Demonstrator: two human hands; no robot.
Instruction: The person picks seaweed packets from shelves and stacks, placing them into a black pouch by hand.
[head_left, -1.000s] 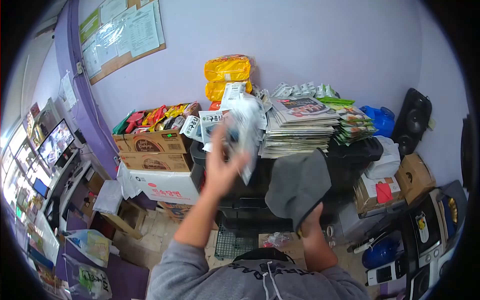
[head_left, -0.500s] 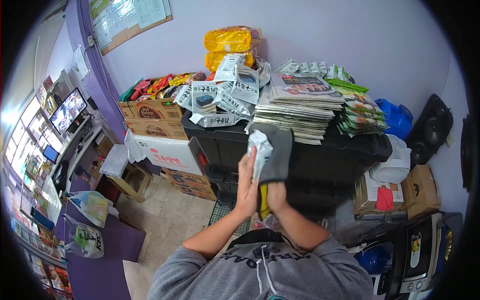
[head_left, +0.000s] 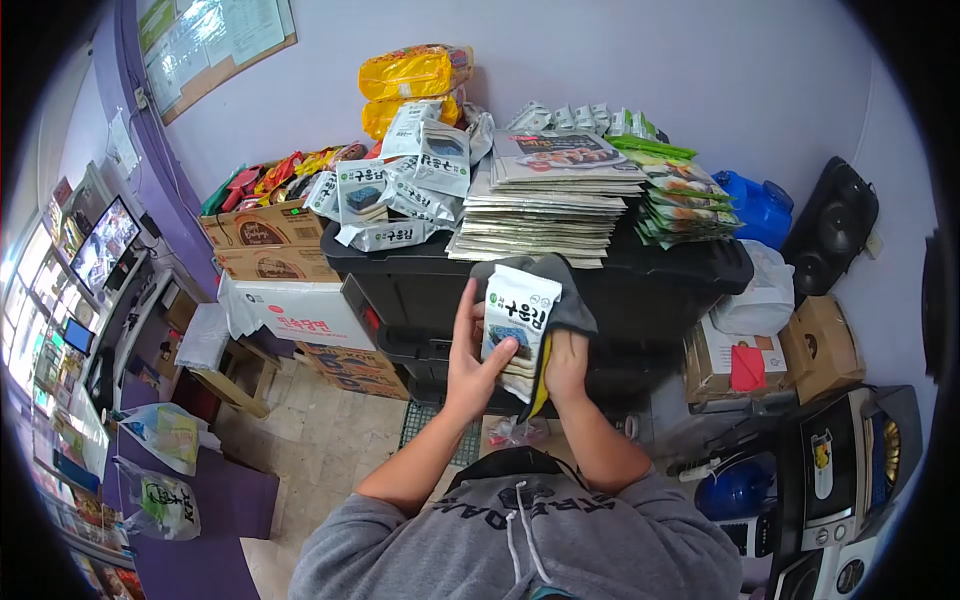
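Observation:
A white seaweed snack packet with green and black print is upright in my left hand, its thumb across the front. My right hand is closed on a grey cloth with a yellow and black edge, which lies behind and beside the packet. Some of the right fingers are hidden by the cloth. Similar white packets are heaped on the black storage bin beyond my hands. Next to them stands a stack of flat printed packs.
Green packs lie at the right of the bin, with yellow bags behind the white packets. Cardboard boxes with colourful packets stand on the left. A speaker and a blue container are at the right wall.
The packet has turned so its printed front faces me. My left thumb now lies across it. The cloth has shifted behind and to the right of the packet, and the view has swung slightly.

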